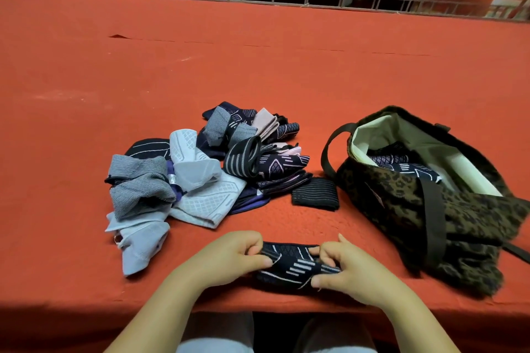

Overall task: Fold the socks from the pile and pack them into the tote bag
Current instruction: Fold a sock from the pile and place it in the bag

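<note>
Both hands pinch a dark patterned sock (292,266) at table's (86,94) near edge: left hand (232,258) on its left end, right hand (341,269) on its right. Sock pile (200,169) sits behind, open tote bag (415,200) to the right with socks inside.

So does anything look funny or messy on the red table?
A little. The tote bag has slumped over on its side, mouth gaping, with a dark patterned sock showing inside. One black striped sock lies apart from the pile. The red cloth has a small tear near the far edge.
</note>
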Tool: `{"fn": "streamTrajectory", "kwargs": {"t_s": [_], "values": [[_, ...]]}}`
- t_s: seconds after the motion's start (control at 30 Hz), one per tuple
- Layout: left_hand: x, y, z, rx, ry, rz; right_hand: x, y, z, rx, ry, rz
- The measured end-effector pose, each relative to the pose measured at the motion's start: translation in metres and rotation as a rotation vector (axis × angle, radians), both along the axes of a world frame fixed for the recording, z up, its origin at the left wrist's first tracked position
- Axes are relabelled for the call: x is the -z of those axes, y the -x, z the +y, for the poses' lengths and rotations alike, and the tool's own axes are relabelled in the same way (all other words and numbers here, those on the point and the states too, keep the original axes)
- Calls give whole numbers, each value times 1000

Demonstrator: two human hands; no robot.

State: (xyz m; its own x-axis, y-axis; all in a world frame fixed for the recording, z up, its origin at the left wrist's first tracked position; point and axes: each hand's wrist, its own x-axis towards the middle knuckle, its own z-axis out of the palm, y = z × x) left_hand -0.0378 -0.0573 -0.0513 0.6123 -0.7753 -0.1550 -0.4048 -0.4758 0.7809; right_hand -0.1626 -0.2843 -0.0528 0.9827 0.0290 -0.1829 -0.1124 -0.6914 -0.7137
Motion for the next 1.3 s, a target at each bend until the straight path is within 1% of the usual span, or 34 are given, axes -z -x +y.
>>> {"fn": "streamTrajectory", "kwargs": {"t_s": [0.1, 0.2, 0.27, 0.3, 0.37, 0.4, 0.5, 0.57, 0.63, 0.7, 0.73, 0.77, 0.83, 0.87, 0.9, 0.93, 0.97, 1.03, 1.07, 1.13, 1.23, 1.3], "values": [[3, 1, -1, -89, 7, 2, 0, -4, 0, 175, -85, -43], [6, 3, -7, -172, 45, 106, 8, -9, 8, 316, -205, -88], [8, 2, -12, -212, 31, 105, 14, -15, 13, 421, -247, -122], [9, 2, -14, -234, 17, 83, 16, -17, 14, 472, -232, -142], [11, 3, -19, -287, 3, 0, 21, -20, 17, 548, -112, -182], [14, 3, -20, -315, -5, -74, 22, -21, 18, 569, -53, -192], [22, 4, -23, -342, -129, -361, 25, -23, 20, 599, 55, -196], [27, 4, -26, -339, -210, -429, 27, -27, 18, 574, 151, -208], [31, 7, -27, -357, -227, -407, 26, -31, 17, 518, 273, -185], [36, 10, -25, -391, -191, -383, 26, -35, 17, 479, 375, -154], [38, 11, -25, -402, -161, -401, 26, -36, 17, 473, 417, -156], [38, 12, -25, -382, -106, -467, 27, -37, 16, 472, 442, -160], [40, 12, -27, -240, 33, -627, 25, -32, 15, 477, 381, -262], [40, 11, -28, -128, 27, -644, 25, -28, 13, 450, 306, -367], [38, 12, -29, -35, -31, -593, 25, -22, 11, 381, 245, -468], [36, 12, -27, 35, -95, -508, 25, -17, 9, 275, 211, -516], [34, 9, -25, 89, -165, -456, 25, -11, 9, 154, 198, -480], [30, -1, -21, 212, -248, -475, 28, -1, 6, -24, 238, -276], [28, -7, -19, 264, -279, -480, 30, 1, 1, -60, 294, -194], [25, -16, -18, 331, -312, -467, 29, -2, -5, -86, 386, -122], [29, -21, -19, 331, -244, -455, 27, -13, -14, -128, 472, -89], [34, -23, -19, 231, -123, -419, 29, -19, -17, -156, 433, -122]]}}
